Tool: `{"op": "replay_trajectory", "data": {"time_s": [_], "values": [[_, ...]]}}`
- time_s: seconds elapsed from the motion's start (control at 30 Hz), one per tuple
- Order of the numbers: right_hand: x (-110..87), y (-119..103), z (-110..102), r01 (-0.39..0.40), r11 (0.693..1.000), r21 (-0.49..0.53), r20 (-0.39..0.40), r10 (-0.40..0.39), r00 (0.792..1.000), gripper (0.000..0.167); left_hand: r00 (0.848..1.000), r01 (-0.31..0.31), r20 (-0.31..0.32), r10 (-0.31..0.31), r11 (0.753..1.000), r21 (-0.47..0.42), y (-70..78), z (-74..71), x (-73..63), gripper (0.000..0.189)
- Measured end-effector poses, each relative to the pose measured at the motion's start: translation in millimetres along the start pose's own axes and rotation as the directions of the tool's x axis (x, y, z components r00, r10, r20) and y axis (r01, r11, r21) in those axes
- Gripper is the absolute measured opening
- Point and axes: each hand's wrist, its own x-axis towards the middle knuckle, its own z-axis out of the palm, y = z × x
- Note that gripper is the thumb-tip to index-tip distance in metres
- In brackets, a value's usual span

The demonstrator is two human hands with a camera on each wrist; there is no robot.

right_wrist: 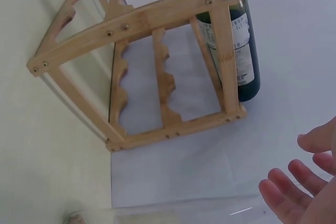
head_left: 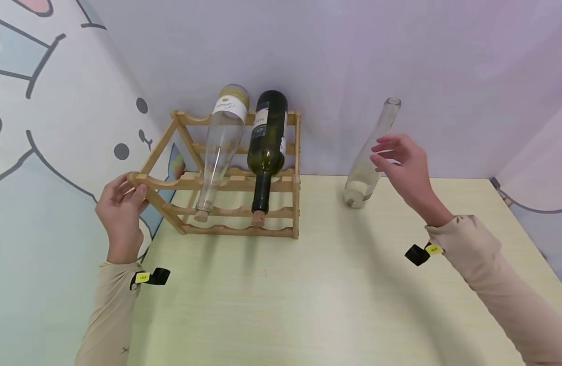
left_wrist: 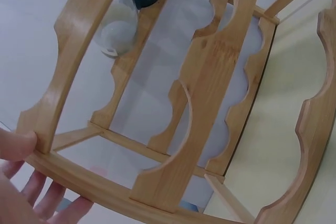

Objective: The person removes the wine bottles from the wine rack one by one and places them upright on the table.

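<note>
My left hand point(head_left: 121, 216) grips the front left corner of a wooden wine rack point(head_left: 281, 185), thumb on top. On the rack's top tier lie a clear glass bottle point(head_left: 223, 145) and a dark green wine bottle point(head_left: 268, 132), their corked necks pointing forward and down. To the right, an uncorked clear bottle point(head_left: 360, 175) stands on the table, neck up, with a small brownish piece showing at its base. Close by its neck and shoulder is my right hand point(head_left: 406, 165), fingers loosely bent and holding nothing. In the right wrist view, the green bottle point(right_wrist: 244, 61) shows behind the rack's end frame.
The pale wooden table point(head_left: 271, 300) runs in front of the rack. A plain light wall point(head_left: 335, 66) rises directly behind rack and bottles. Another wall point(head_left: 47, 203), printed with cartoon figures, borders the left side. The rack's lower tiers show scalloped rails point(left_wrist: 257, 72).
</note>
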Motion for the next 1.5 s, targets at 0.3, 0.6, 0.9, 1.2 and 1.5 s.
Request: {"op": "replay_trajectory", "data": {"time_s": [0.3,0.6,0.9,1.2,1.5], "values": [[-16.1,-11.1,18.2,0.013,0.999,0.051,0.142,-0.020,0.990,0.031,0.996,-0.052,-0.066,0.055,0.998,0.038,14.5,3.7,-9.6,0.039],[-28.0,-12.2,37.5,0.038,0.997,0.064,0.259,-0.054,0.964,0.040,0.945,-0.327,0.042,0.325,0.926,0.191,22.8,9.9,-21.8,0.036],[-33.2,-13.6,56.9,0.023,0.992,0.127,0.322,-0.063,0.945,0.042,0.900,-0.416,0.191,0.391,0.902,0.114,27.8,20.0,-24.3,0.038],[-33.9,-11.1,75.6,0.015,0.988,0.156,0.377,-0.074,0.923,0.042,0.826,-0.475,0.373,0.424,0.879,0.053,31.8,28.1,-30.7,0.045],[-37.3,-6.7,93.6,-0.057,0.987,0.151,0.418,-0.011,0.909,0.039,0.716,-0.549,0.543,0.439,0.834,0.049,43.8,37.6,-40.1,0.054]]}}
